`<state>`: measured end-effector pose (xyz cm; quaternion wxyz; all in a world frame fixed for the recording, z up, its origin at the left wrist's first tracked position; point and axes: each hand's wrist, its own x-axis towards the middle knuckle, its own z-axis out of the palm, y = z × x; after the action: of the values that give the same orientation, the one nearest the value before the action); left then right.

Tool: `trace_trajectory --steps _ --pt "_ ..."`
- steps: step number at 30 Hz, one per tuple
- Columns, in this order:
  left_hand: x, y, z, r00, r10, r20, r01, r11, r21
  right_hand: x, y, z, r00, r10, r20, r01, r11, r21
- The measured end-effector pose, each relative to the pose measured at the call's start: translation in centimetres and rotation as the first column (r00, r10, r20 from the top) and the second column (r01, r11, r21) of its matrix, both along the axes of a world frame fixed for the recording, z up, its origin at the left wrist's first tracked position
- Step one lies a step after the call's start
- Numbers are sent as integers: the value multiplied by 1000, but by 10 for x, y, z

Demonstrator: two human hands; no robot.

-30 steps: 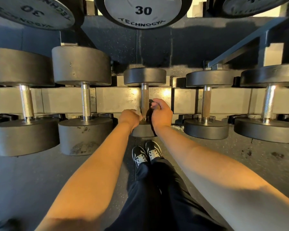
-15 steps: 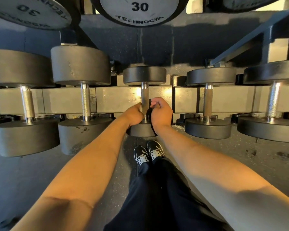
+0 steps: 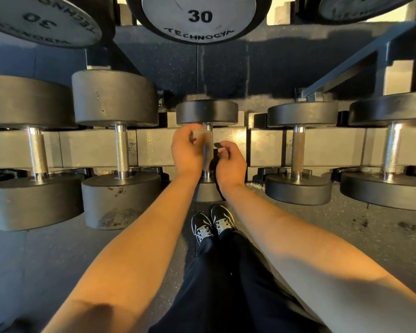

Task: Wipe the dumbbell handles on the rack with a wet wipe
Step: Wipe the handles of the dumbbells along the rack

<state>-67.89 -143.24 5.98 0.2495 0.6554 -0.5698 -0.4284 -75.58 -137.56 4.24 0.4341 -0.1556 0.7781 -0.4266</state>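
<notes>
The small middle dumbbell lies on the rack with its knurled metal handle point(image 3: 208, 156) between my hands. My left hand point(image 3: 186, 152) holds a greyish wet wipe point(image 3: 198, 135) against the upper part of that handle, just under the far head point(image 3: 207, 111). My right hand point(image 3: 232, 164) sits just right of the handle with loosely curled fingers. Nothing shows in it. My wrists hide most of the dumbbell's near head.
Bigger dumbbells flank it on the grey rack rail point(image 3: 96, 147): one close on the left point(image 3: 121, 150), one on the right point(image 3: 298, 150), more beyond. Dumbbell heads marked 30 point(image 3: 199, 18) hang overhead on the upper tier. My shoes point(image 3: 211, 224) stand on the dark rubber floor.
My left hand has slid with the wipe from the handle's near end up to its far end. My right hand has come off the handle and moved slightly right.
</notes>
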Motion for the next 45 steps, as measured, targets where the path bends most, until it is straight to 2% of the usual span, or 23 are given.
trace_trajectory --steps 1,3,4,6,8,9,10,12,13,16,18,20,22,25,29,31,36,39,42,45 --pt "-8 -2 -1 1000 22 0 -22 1000 -12 -1 1 0 1000 -10 -3 10 1000 -11" --pt "-19 -4 -2 984 123 -126 -115 991 64 -1 1 0 999 -16 -40 16 1000 -7" --pt "-19 -4 -5 982 136 -133 -126 989 83 -2 0 0 998 -22 -51 21 1000 -7" --pt "-16 -4 -18 986 112 -121 -115 993 -19 -2 -1 1 998 -31 -48 30 999 -11" --pt "-13 -4 -19 1000 -12 20 13 997 -73 -2 -1 1 999 -22 -49 22 1000 -3" --pt "-10 -2 -21 993 -92 72 98 991 -87 -2 0 1 999 -12 -48 12 1000 3" --pt "-5 2 -24 968 -169 183 189 977 -100 -2 0 2 999 0 -45 1 1000 6" --pt "2 8 -23 923 -243 299 269 962 -47 -3 1 6 999 11 -31 -10 1000 8" --pt "5 14 -19 915 -265 305 268 963 35 -3 1 11 1000 21 -10 -21 1000 15" --pt "13 32 1 975 -197 106 149 925 348 -2 6 37 990 112 87 -117 991 61" --pt "19 40 21 996 -82 -29 87 913 400 -2 9 62 974 156 164 -171 982 75" --pt "20 43 54 989 -48 -137 97 921 377 -3 11 92 961 199 190 -213 975 60" --pt "19 42 95 983 -73 -168 121 948 295 -3 11 126 957 223 187 -237 970 56" --pt "24 36 155 990 -101 -98 119 974 194 -2 7 180 955 258 146 -266 963 36" --pt "35 21 215 941 -325 90 319 945 77 -1 2 249 964 265 33 -265 964 11" --pt "38 14 245 930 -360 76 362 932 -18 1 -3 277 961 275 28 -274 961 -24" --pt "45 10 306 989 -149 -2 149 988 -31 9 -18 332 905 423 52 -418 905 -77" --pt "50 6 331 998 9 -69 -11 999 -37 13 -28 358 899 438 20 -432 892 -131" --pt "60 0 349 975 102 -196 -114 992 -49 20 -41 375 908 419 -27 -417 891 -178" --pt "71 -9 362 906 140 -400 -153 988 0 31 -54 389 919 394 11 -380 893 -240"
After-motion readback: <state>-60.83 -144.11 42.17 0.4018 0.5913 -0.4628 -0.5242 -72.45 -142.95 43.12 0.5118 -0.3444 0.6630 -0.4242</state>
